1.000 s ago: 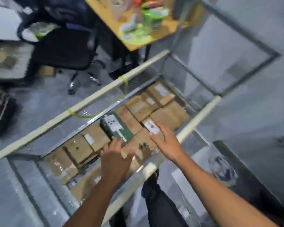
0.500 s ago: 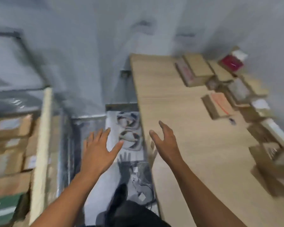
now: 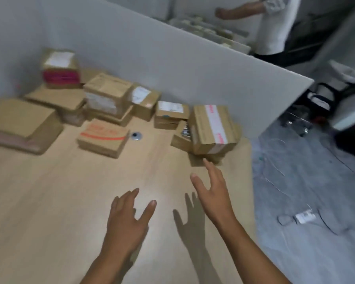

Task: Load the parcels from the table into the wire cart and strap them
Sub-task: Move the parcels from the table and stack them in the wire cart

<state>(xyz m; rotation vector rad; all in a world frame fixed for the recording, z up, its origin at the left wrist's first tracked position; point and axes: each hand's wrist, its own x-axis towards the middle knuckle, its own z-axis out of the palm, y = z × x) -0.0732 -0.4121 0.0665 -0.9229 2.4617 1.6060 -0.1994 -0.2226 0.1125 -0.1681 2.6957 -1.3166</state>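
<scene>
Nothing is being carried at this moment: the left hand (image 3: 129, 220) and the right hand (image 3: 212, 189) are both being held open above the table (image 3: 49, 212), fingers spread and empty, which is being read as preparation for a two-handed lift. The right hand is being reached ahead of the left, and its fingertips are being brought to the near edge of the pile at the table's right corner. There the taped box (image 3: 211, 128) is being borne on flatter cartons (image 3: 196, 160). Whether contact is being made cannot be told through the blur. That pile is probably being favoured because it is lying nearest the hands. The other parcels (image 3: 107, 95) are being kept back against the grey partition (image 3: 193, 58), presumably so that none can be pushed off the far edge. The orange-striped box (image 3: 104, 138) is lying alone just beside a round cable grommet (image 3: 136, 136). The wide flat box (image 3: 19, 124) is lying at the far left, and the pink-banded box (image 3: 59, 68) is being supported on others in the far corner. The wire cart is not being shown in this view. With so many parcels on the table, loading is being judged unfinished and strapping not yet begun. Another person (image 3: 273, 25) is being glimpsed beyond the partition.
</scene>
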